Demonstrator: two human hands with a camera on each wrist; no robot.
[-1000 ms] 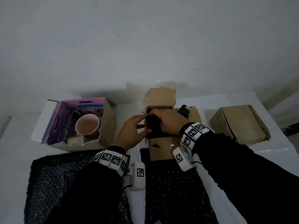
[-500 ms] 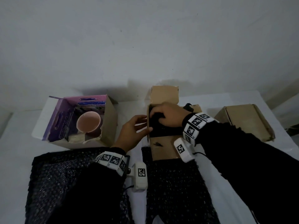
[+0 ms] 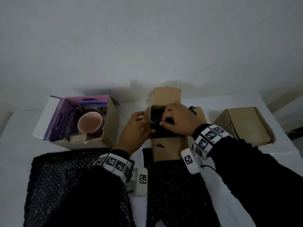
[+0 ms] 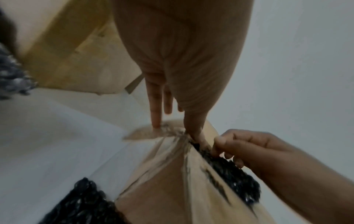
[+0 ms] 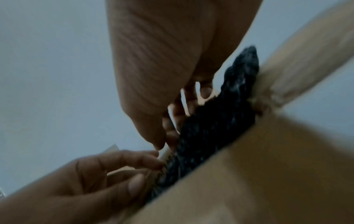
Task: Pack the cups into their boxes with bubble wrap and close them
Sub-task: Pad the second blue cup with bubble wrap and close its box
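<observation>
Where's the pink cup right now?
In the head view the pink cup sits unwrapped inside the open purple-lined box at the table's left, beside the middle brown box that both hands are working in.

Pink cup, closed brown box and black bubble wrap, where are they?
Pink round cup [image 3: 89, 122]: head view, its inside.
Closed brown cardboard box [image 3: 244, 124]: head view, top face.
Black bubble wrap sheet [image 3: 55, 181]: head view, flat middle.
</observation>
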